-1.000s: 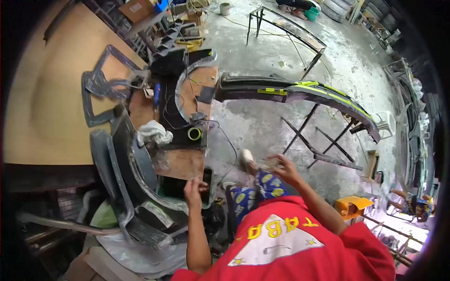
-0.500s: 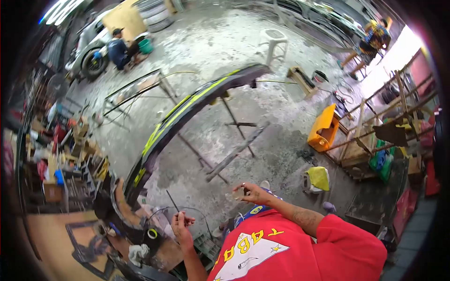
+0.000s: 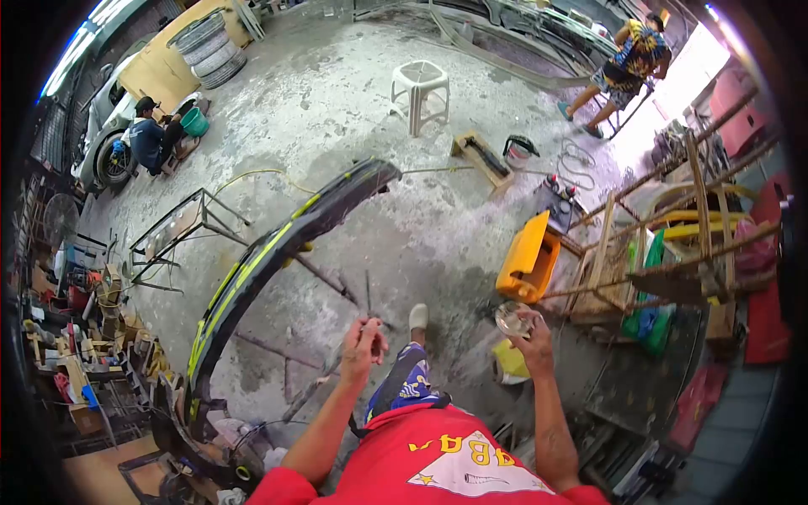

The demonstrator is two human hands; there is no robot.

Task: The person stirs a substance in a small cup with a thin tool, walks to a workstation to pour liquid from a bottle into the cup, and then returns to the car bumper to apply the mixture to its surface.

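Observation:
In front of my body, my left hand (image 3: pixel 364 347) is closed around a thin dark stick (image 3: pixel 368 290) that points up and away from me. To the right, my right hand (image 3: pixel 533 338) grips a clear, round, shallow piece (image 3: pixel 510 320) that looks like a small cup or lid. A long curved car bumper (image 3: pixel 290 236), black with a yellow-green stripe, rests on a metal stand (image 3: pixel 324 278) ahead and left of my left hand. My right hand overlaps a yellow-and-white bag or container (image 3: pixel 510 362) on the floor below.
An orange plastic container (image 3: pixel 530 261) lies beside a wooden rack (image 3: pixel 602 244) on the right. Ahead stand a white stool (image 3: pixel 420 80) and a wooden block (image 3: pixel 482 162). One person (image 3: pixel 150 139) squats by a car wheel; another (image 3: pixel 631 67) stands far right. Cluttered tools (image 3: pixel 84 353) line the left.
My view has swung right, and I have stepped forward, one shoe now showing ahead. My hands have moved further apart, the right carrying the clear piece outward. The person at far right now stands upright.

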